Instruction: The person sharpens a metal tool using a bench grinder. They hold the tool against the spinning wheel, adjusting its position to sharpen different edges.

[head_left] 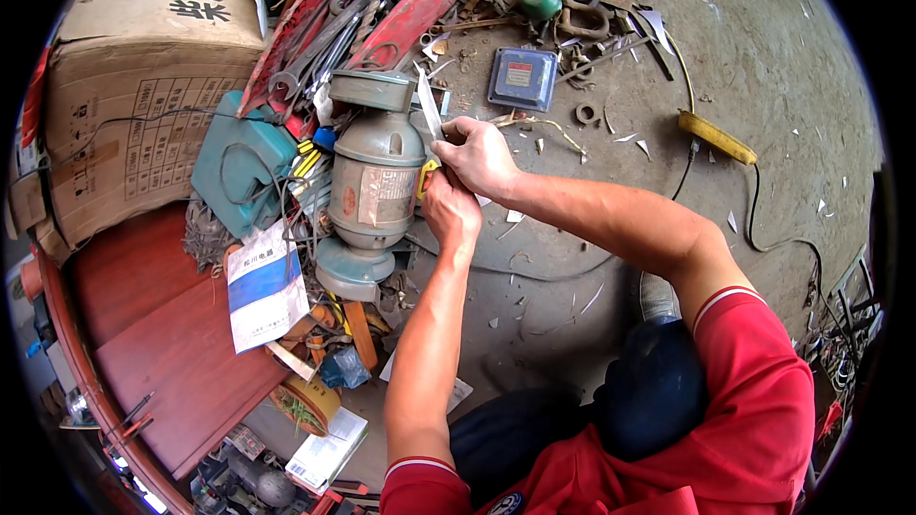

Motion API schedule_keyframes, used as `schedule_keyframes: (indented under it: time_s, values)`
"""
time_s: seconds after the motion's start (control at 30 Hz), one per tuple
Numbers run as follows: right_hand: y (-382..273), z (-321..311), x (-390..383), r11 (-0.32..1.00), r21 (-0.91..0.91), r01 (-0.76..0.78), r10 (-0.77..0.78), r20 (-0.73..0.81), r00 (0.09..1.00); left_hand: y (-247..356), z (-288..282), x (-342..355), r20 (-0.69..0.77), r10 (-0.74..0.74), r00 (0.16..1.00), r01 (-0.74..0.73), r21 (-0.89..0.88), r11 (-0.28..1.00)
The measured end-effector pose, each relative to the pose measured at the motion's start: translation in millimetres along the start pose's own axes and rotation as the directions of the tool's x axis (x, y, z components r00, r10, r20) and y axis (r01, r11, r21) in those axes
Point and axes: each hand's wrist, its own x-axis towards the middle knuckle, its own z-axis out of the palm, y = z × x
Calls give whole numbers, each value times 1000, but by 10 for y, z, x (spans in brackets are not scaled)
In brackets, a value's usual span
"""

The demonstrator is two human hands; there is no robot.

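My right hand [480, 158] is closed, with its thumb and fingers pinching the lower end of a thin white strip [428, 103] that stands up and leans left. Just below it and touching it is my left hand [451, 208], its fingers curled around something mostly hidden. A small yellow piece [426, 177] shows beside the left fingers; whether it is held, I cannot tell. Immediately left of both hands stands a dusty grey-green motor-like machine [374, 181] resembling a bench grinder, upright on the floor, with a worn label on its body.
A blue-grey square box [523, 78] lies beyond my hands. Red toolbox trays [401, 24] with wrenches, a teal case [246, 162] and a large cardboard carton [153, 86] crowd the left. A yellow power strip [718, 137] with a black cable lies right. White scraps litter the concrete floor.
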Motion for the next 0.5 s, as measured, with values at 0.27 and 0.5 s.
schedule_keyframes:
  time_s: [0.27, 0.5]
  values:
    - [82, 29, 85, 999, 40, -3, 4, -39, 999, -12, 38, 81, 25, -11, 1000, 12, -17, 1000]
    - [56, 46, 139, 1000, 16, -14, 15, -40, 999, -72, 50, 176, 0, 58, 998, -58, 17, 998]
